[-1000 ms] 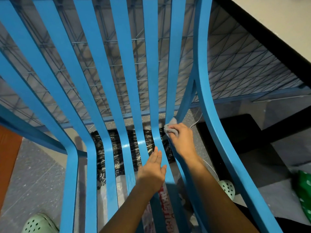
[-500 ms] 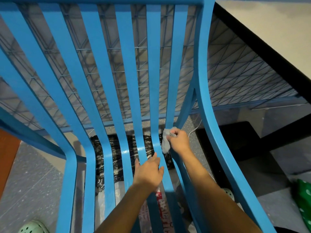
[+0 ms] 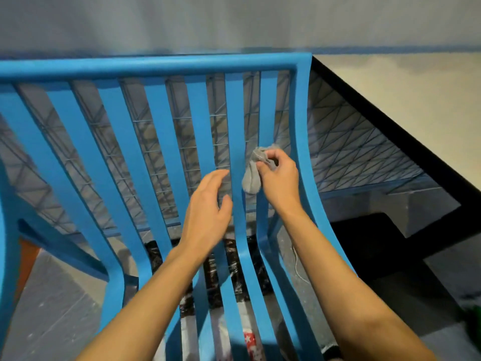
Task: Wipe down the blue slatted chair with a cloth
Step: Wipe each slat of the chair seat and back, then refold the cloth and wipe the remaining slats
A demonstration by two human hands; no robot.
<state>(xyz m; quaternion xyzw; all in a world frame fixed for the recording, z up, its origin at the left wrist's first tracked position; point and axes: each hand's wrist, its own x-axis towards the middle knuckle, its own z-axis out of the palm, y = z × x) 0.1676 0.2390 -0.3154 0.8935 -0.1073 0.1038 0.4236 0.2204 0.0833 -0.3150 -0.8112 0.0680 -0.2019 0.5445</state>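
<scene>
Both higher up the chair (image 3: 156, 69) — left hand (image 3: 205, 212), right hand (image 3: 279, 178) with cloth (image 3: 251, 179).

The blue chair (image 3: 161, 142) looks like smooth plastic with a soft shine. The grey cloth (image 3: 252, 178) is soft and matt. Behind is thin metal wire mesh (image 3: 364, 157).
</scene>
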